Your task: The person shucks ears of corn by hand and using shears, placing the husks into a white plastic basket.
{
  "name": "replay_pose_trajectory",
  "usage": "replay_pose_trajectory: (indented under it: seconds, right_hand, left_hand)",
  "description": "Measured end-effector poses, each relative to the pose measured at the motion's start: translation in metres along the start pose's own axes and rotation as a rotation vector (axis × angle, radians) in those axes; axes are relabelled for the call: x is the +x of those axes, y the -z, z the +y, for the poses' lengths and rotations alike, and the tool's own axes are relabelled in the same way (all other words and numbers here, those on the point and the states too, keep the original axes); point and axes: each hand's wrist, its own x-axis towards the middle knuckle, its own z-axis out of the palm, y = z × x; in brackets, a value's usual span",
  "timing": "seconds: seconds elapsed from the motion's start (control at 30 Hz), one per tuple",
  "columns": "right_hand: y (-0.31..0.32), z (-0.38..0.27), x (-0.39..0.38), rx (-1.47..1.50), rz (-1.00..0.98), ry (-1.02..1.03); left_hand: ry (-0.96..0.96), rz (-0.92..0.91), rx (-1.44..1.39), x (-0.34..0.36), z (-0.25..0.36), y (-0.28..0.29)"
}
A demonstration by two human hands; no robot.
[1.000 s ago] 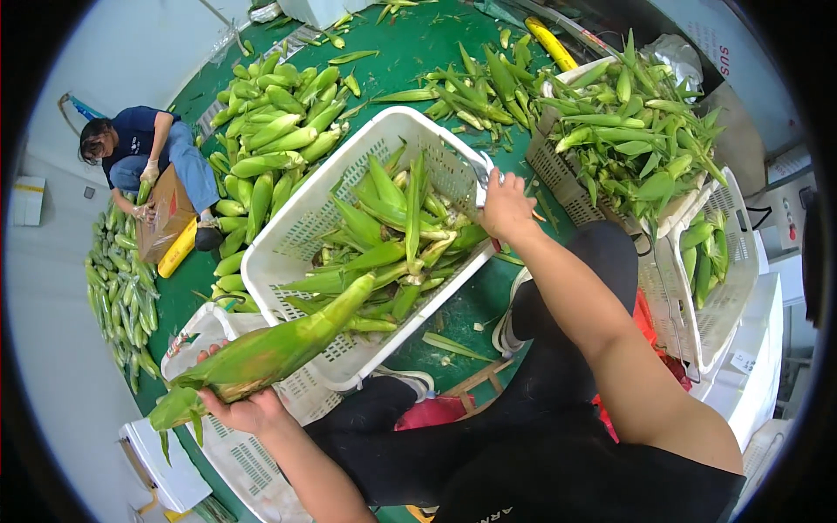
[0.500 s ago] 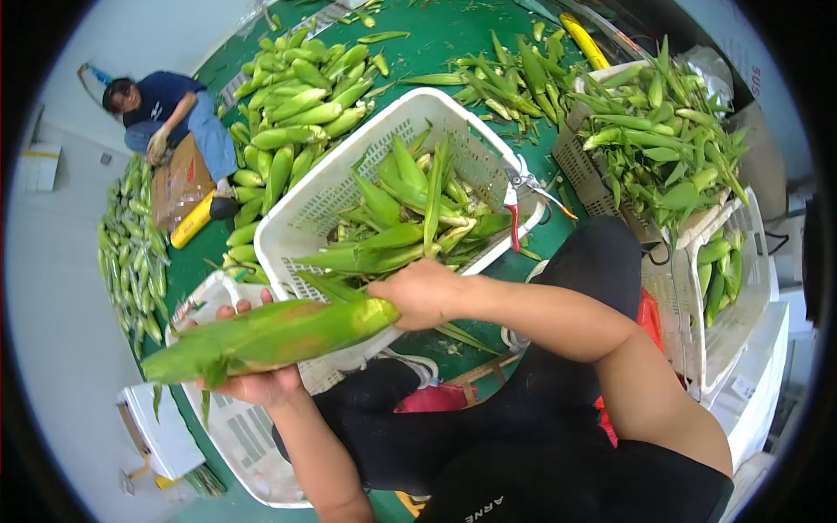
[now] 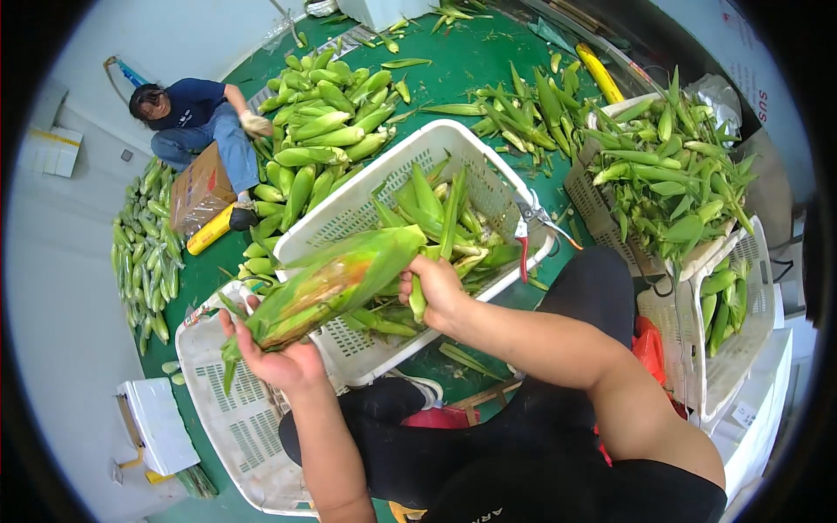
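My left hand cradles a husked corn ear from below at its left end; the ear has brown patches on its leaves. At the ear's right end, my right hand is closed on a green husk piece. Below them is a white perforated basket holding husks and leaves. Red-and-silver pruning shears rest on its right rim. A second white basket lies under my left hand.
A co-worker sits by a cardboard box and yellow roll. Corn piles cover the floor behind; wrapped ears lie far left. Crates heaped with husks and corn stand at my right.
My right hand left the shears on the basket rim and took hold of the ear's end; the ear has turned, showing brown patches, and a husk piece has come away. The co-worker's hand moved right.
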Motion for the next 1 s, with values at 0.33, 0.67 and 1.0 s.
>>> replay_pose_trajectory:
  seconds: [0.33,0.67,1.0]
  right_hand:
    - [0.051,0.0,0.062,-0.486,0.15,0.323]
    - [0.108,-0.086,0.063,-2.043,0.239,0.429]
    - [0.01,-0.007,-0.009,-1.505,-1.016,0.42]
  left_hand:
    - [-0.644,-1.06,1.104,-0.06,-0.036,0.01]
    - [-0.189,0.255,0.312,0.034,0.042,0.03]
    - [0.314,0.216,0.306,0.017,0.018,0.043]
